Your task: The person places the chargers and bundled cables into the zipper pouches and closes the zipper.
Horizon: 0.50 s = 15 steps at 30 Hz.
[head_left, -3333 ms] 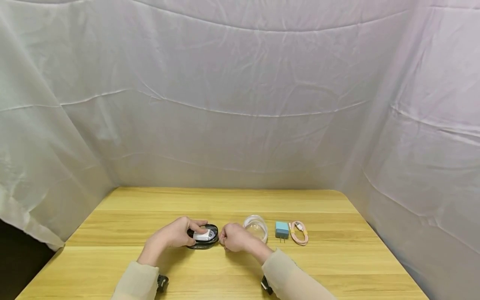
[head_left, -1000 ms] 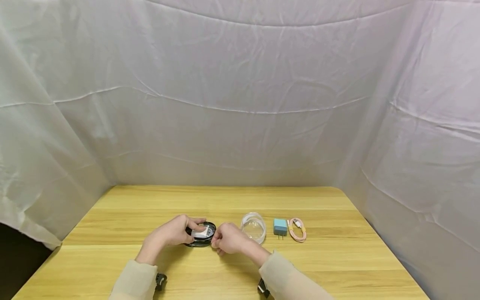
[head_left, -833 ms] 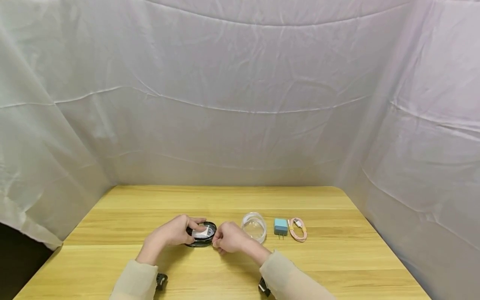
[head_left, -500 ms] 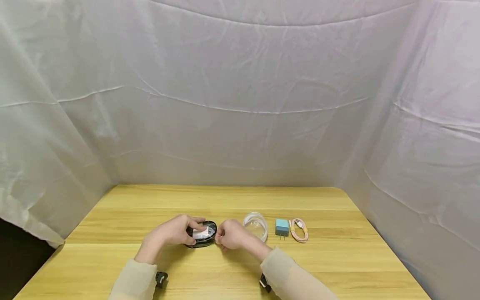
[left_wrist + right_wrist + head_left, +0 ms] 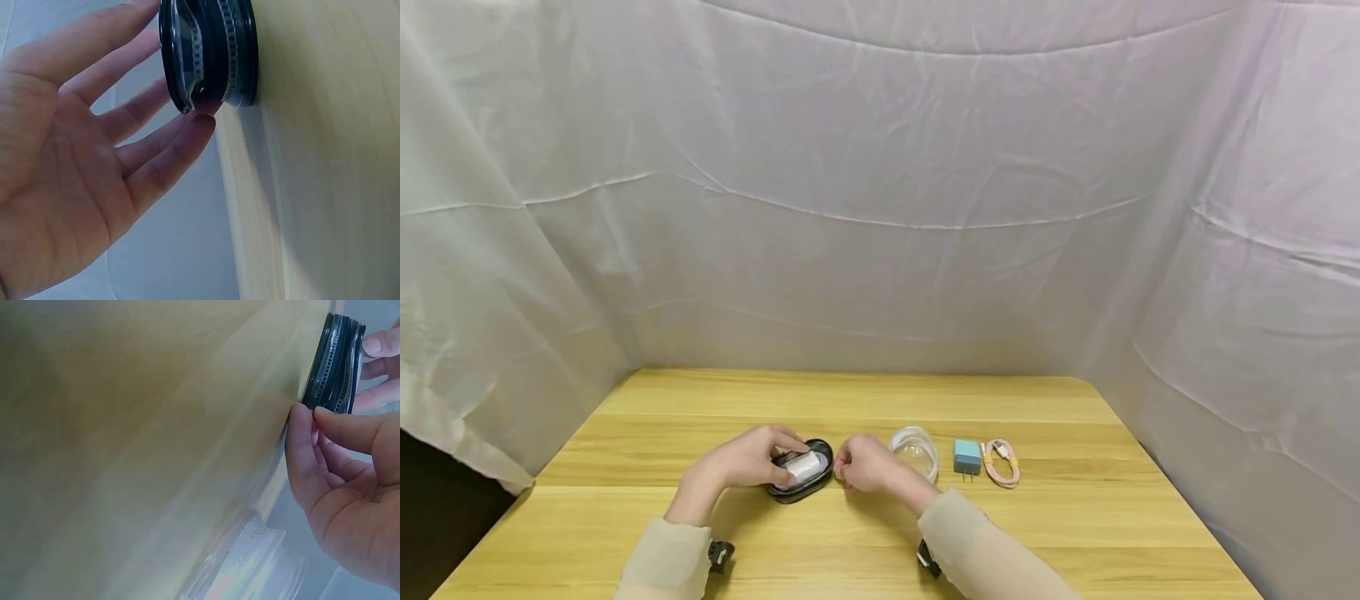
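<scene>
My left hand (image 5: pixel 741 460) rests with straight fingers (image 5: pixel 164 145) against the small black oval zippered case (image 5: pixel 802 469), which lies on the pale wooden table (image 5: pixel 865 550) with something white showing in it. My right hand (image 5: pixel 863 463) pinches the case's edge between thumb and forefinger (image 5: pixel 306 419). A clear round plastic case (image 5: pixel 916 450) sits just beside my right hand.
</scene>
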Motion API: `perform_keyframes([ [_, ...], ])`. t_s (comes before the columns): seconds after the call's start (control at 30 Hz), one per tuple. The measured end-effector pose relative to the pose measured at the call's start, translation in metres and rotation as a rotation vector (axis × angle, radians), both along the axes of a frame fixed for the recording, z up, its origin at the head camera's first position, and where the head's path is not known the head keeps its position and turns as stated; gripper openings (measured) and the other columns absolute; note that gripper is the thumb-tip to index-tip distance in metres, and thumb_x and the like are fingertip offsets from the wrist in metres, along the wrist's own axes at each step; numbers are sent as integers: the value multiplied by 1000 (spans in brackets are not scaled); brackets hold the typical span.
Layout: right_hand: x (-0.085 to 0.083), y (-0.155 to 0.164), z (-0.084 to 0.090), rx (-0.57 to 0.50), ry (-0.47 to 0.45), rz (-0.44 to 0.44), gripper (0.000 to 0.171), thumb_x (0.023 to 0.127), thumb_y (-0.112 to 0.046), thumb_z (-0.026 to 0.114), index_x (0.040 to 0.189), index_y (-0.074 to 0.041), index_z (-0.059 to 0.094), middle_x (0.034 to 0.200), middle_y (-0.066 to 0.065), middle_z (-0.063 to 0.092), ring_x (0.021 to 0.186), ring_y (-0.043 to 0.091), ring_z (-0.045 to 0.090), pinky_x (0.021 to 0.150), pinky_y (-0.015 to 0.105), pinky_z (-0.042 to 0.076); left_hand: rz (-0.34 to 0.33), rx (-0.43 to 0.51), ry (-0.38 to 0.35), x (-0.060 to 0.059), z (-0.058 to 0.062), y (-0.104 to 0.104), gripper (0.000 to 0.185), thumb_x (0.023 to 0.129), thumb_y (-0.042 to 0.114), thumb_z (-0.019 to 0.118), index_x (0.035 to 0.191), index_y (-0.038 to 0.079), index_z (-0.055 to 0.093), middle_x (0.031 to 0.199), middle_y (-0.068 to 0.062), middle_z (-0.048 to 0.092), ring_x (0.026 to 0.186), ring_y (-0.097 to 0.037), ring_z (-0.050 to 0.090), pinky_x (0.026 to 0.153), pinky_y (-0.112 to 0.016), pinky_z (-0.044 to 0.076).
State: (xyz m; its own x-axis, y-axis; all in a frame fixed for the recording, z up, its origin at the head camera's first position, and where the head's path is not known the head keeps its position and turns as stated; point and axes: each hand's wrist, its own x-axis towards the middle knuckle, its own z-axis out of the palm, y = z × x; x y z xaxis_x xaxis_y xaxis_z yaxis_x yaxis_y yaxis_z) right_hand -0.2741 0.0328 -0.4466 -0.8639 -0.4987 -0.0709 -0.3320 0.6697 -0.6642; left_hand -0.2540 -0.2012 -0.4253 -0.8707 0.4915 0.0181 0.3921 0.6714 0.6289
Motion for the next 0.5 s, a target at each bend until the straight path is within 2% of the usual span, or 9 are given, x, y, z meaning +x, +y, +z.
perform_keyframes([
  [0.13, -3, -1, -1, -15, 8, -7, 18, 90, 12, 61, 80, -1, 70, 69, 2, 64, 59, 9, 59, 55, 21, 52, 47, 12, -40, 1, 0, 0, 52, 79, 13, 91, 127, 4, 73, 136, -20, 60, 104, -32, 67, 82, -40, 59],
  [0.27, -7, -2, -1, -7, 39, -13, 17, 88, 11, 63, 81, -2, 70, 71, 1, 64, 61, 9, 58, 59, 21, 52, 61, 11, -33, 1, 0, -1, 57, 76, 14, 92, 128, 4, 72, 134, -20, 59, 102, -31, 68, 83, -41, 60],
  [0.5, -12, -3, -3, -39, 3, -24, 17, 88, 14, 62, 80, 0, 69, 73, 8, 67, 62, 15, 65, 60, 25, 58, 56, 31, -28, -1, -5, -3, 59, 75, 16, 94, 128, 3, 71, 121, -14, 61, 95, -24, 66, 80, -37, 59],
])
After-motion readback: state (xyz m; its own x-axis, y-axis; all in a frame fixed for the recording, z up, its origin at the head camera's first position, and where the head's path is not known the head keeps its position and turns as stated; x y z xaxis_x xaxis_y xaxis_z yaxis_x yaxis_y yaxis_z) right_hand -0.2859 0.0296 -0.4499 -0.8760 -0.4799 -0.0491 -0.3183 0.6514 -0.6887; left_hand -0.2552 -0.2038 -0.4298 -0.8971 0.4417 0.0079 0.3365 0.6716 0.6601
